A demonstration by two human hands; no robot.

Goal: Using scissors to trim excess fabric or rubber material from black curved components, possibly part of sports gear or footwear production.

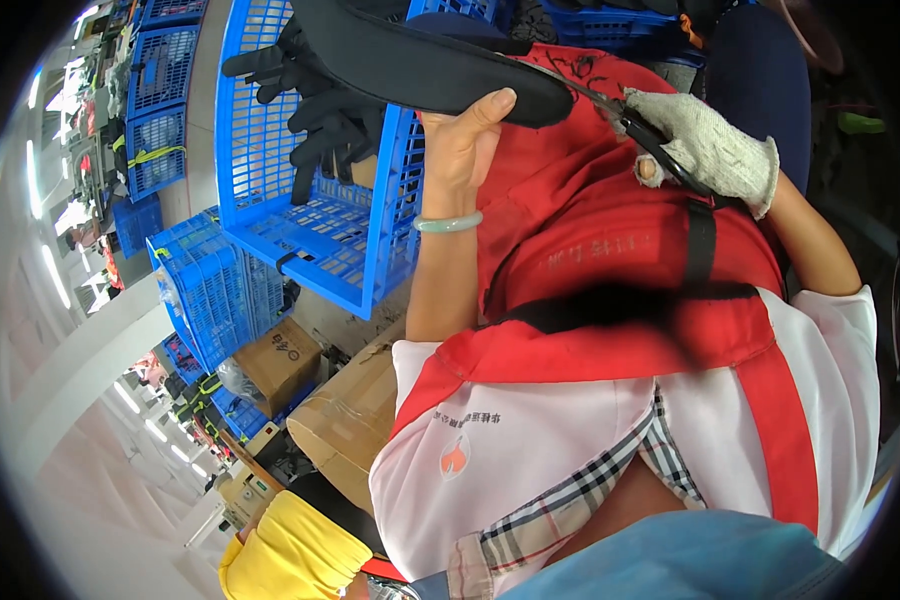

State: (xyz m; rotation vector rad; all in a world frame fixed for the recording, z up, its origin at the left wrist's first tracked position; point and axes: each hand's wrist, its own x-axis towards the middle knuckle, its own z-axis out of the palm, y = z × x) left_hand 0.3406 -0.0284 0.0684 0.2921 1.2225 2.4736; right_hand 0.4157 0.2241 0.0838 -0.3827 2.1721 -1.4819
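My left hand (462,145), bare with a pale bangle at the wrist, grips a long curved black padded strip (420,70) near its rounded end, thumb on top. A stitched line runs along the strip's edge. In my right hand (705,150), which wears a white knitted glove, is a pair of scissors (660,150) with dark handles. Their blades point at the strip's rounded end; I cannot tell whether they touch it. Dark thread scraps (590,66) lie on the red apron (570,190) over my lap.
Left of my left arm, a blue plastic crate (370,245) holds several black strips (335,120). Further left are stacked blue crates (215,290) and cardboard boxes (345,425). Another blue crate (610,30) stands ahead. A person's yellow sleeve (295,550) shows at lower left.
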